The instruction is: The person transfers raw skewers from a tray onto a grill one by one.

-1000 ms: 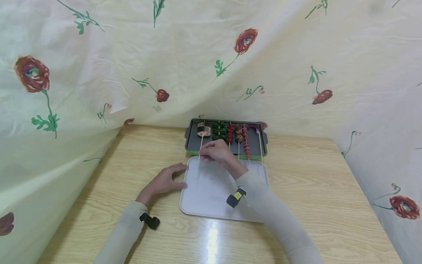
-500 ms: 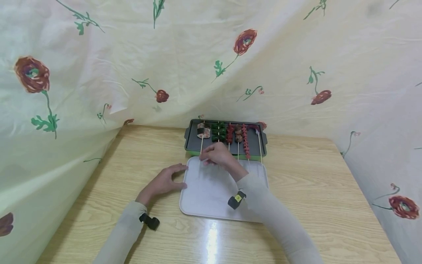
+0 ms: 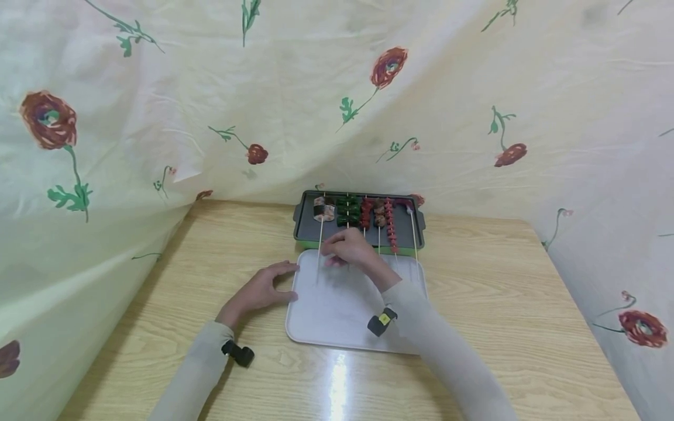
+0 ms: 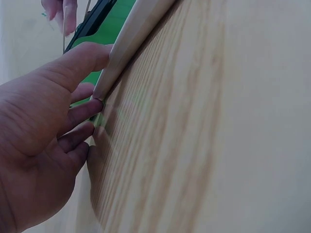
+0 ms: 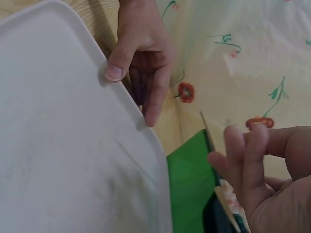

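A skewer (image 3: 323, 209) with a pale pinkish, dark-banded piece lies at the left end of a dark grill pan (image 3: 402, 237). Its wooden stick reaches out over a white tray (image 3: 326, 318) in front. My right hand (image 3: 354, 250) holds that stick at the fingertips; in the right wrist view its own fingers (image 5: 255, 165) partly hide the stick. With thumb and fingers spread, my left hand (image 3: 258, 289) touches the tray's left edge. From the left wrist view, the left thumb (image 4: 92, 56) lies against the rim, the other fingers beside it.
Right of that skewer lie a green pepper skewer (image 3: 347, 211), a red one (image 3: 365, 213), a brown one (image 3: 379, 216), a long pink one (image 3: 391, 228) and a dark red one (image 3: 413, 225). Behind the wooden table (image 3: 489, 310) hangs a flowered cloth (image 3: 305, 105).
My right hand has shifted slightly toward me along the stick. The dark band on the skewer's piece shows differently, as if the skewer has turned. My left hand stays at the tray edge.
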